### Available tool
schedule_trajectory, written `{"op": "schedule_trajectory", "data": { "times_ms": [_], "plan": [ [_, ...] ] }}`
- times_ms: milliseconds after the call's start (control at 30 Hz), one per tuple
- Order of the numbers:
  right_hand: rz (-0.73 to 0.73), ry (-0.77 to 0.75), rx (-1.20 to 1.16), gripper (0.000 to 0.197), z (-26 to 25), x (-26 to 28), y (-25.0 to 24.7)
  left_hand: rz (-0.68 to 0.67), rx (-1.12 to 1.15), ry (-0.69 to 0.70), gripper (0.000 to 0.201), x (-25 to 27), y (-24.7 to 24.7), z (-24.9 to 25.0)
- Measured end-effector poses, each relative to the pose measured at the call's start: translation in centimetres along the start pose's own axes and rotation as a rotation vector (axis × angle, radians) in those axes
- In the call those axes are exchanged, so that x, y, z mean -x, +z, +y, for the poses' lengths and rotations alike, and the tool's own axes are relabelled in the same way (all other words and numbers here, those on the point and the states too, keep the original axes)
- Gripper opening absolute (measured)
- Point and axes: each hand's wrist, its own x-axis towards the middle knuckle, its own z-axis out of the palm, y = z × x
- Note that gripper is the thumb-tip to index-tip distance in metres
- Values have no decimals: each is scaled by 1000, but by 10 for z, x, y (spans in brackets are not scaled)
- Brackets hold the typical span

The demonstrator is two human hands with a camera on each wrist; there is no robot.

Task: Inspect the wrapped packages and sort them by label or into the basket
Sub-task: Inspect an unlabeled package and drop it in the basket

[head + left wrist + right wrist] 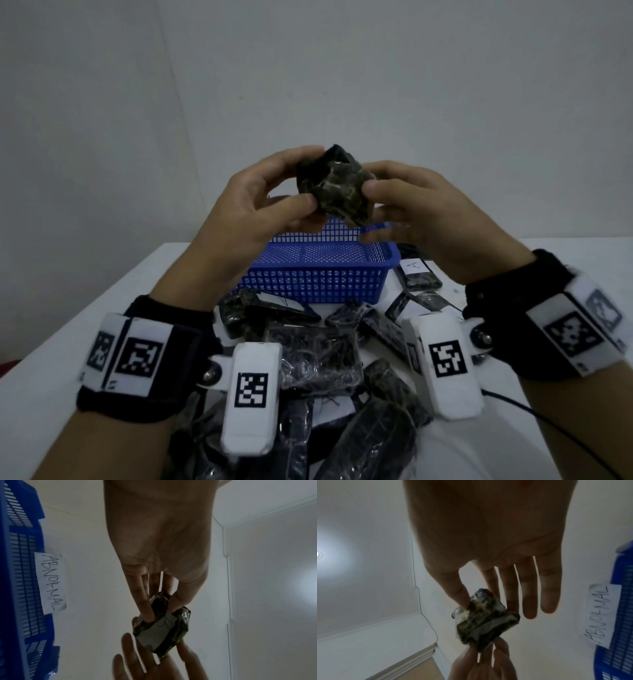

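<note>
Both hands hold one small dark wrapped package (334, 186) in the air above the blue mesh basket (322, 270). My left hand (306, 176) pinches its left side between thumb and fingers. My right hand (371, 178) pinches its right side with thumb and index finger, the other fingers straight. In the left wrist view the package (163, 628) shows a white label (154, 631) with a handwritten letter that looks like a B, under my left hand (163, 608). In the right wrist view my right hand (479, 599) grips the package (486, 622) from above.
A pile of dark wrapped packages (318, 359) lies on the white table (68, 342) in front of the basket; some carry white labels marked A (414, 265). The basket bears a paper sign reading ABNORMAL (49, 582). A black cable (548, 425) runs at the right.
</note>
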Motion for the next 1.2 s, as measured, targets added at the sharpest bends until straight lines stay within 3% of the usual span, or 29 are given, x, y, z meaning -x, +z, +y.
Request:
{"op": "schedule_trajectory", "data": {
  "times_ms": [67,167,300,400,500,567,633,767,900,1000,1133,1200],
  "plan": [
    [84,-64,5,16,1,-2,0,-4,-47,-11,48,-1,0,-1],
    [156,-96,31,30,4,-2,-2,-30,-54,-34,51,-1,1,-3],
    [249,-220,146,30,7,0,4,-82,34,-64,50,1,8,-6],
    [199,-263,292,42,6,1,1,1,-24,-15,46,-1,7,-8],
    [42,-120,218,49,2,3,-1,40,-26,57,44,-1,0,-9],
    [12,14,61,41,-1,2,0,4,-8,87,46,-1,-2,-10],
    [24,35,12,25,0,1,3,-49,-6,106,47,-1,0,-9],
    [158,-147,85,3,5,1,4,-86,-19,105,42,-1,3,-7],
    [239,-317,320,4,5,0,3,-34,-77,6,33,1,3,-5],
    [134,-309,262,18,5,0,-2,29,-112,25,22,0,5,-4],
    [-168,-242,92,55,-1,6,-11,120,-4,-14,20,-3,3,-4],
    [-120,-271,133,53,-1,6,-11,117,-21,-23,22,-3,3,-7]
  ]
}}
